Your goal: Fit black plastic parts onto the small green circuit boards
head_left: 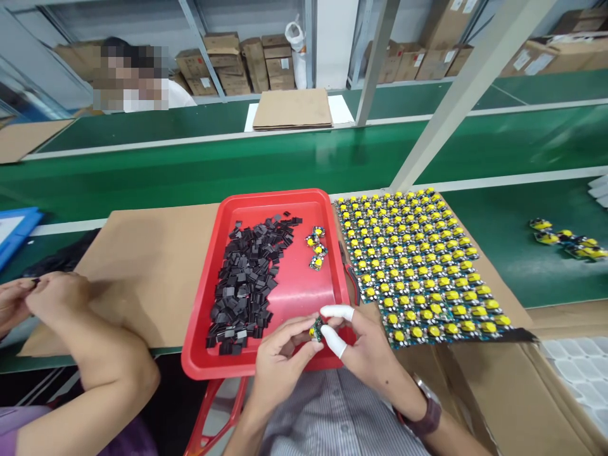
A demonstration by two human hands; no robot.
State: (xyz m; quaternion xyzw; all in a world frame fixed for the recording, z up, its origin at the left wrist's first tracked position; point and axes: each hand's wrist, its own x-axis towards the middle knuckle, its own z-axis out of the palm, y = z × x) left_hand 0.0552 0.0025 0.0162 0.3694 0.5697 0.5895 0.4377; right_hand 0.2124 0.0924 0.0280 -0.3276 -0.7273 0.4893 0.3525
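My left hand (284, 356) pinches a small circuit board (317, 329) with a yellow part over the near end of the red tray (196, 347). White finger covers sit on the thumb and index finger of my right hand (368, 348), which close on the same board from the right. The fingertips partly hide the board. Inside the tray lies a heap of small black square pieces (247, 272). A few loose boards (317, 247) with yellow parts rest at the tray's right side.
Rows of yellow-topped boards (418, 253) stand on cardboard to the right. Red-handled pliers (352, 282) lie between them and the tray. A co-worker's arm (109, 342) is at the left. More boards (567, 239) lie on the green bench, and a white molded tray (582, 373) is lower right.
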